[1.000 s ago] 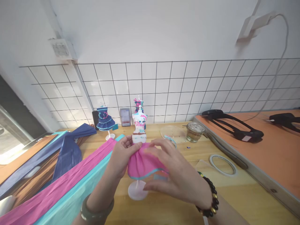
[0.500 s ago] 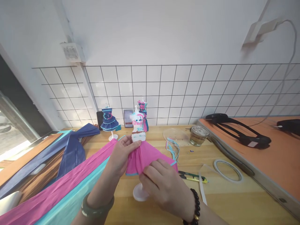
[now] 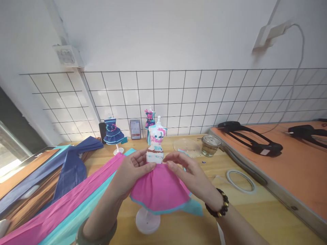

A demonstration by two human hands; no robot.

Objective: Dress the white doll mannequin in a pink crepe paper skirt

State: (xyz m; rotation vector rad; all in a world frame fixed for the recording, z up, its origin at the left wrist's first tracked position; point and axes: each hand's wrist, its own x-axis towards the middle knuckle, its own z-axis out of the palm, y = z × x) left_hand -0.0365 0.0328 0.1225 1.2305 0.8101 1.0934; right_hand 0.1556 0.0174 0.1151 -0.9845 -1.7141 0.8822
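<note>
Pinching the pink skirt [image 3: 160, 189] at its waist, the left hand [image 3: 133, 170] and right hand [image 3: 190, 172] hold it against the white dress form [image 3: 155, 157], thumbs foremost. Form stands on the table [image 3: 186, 229], well forward of the back edge; blue-dressed form [image 3: 113, 134] noted nearer that edge, leftward.

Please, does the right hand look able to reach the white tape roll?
Probably yes: nothing tall stands between the right hand and the white tape roll, but the hand must first leave the pink skirt.
</note>
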